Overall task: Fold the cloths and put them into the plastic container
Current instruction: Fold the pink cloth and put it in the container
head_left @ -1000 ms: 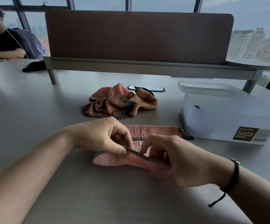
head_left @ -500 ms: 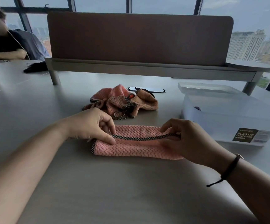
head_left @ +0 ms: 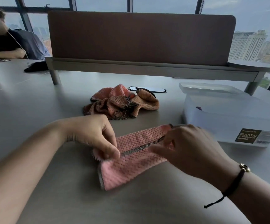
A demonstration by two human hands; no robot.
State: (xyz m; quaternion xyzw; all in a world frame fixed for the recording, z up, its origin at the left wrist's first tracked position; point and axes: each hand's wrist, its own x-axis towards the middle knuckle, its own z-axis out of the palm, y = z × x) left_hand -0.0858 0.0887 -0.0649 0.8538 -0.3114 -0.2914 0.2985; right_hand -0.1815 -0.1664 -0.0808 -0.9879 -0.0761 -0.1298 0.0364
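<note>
Pink waffle-textured cloth (head_left: 131, 160), folded into a long strip with dark edging, lying slantwise on the grey table (head_left: 34, 110) in front of the person; left hand (head_left: 92, 135) pinching its left end between thumb and fingers, right hand (head_left: 190, 147), blurred, gripping its right end. Heap of unfolded pink and tan cloths (head_left: 119, 104) farther back at centre, apart from the strip; translucent plastic container (head_left: 231, 117), labelled, open-topped, to the right, near the right hand

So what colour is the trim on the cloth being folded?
Dark, black-and-white speckled trim on the pink cloth, per the head view.
</note>
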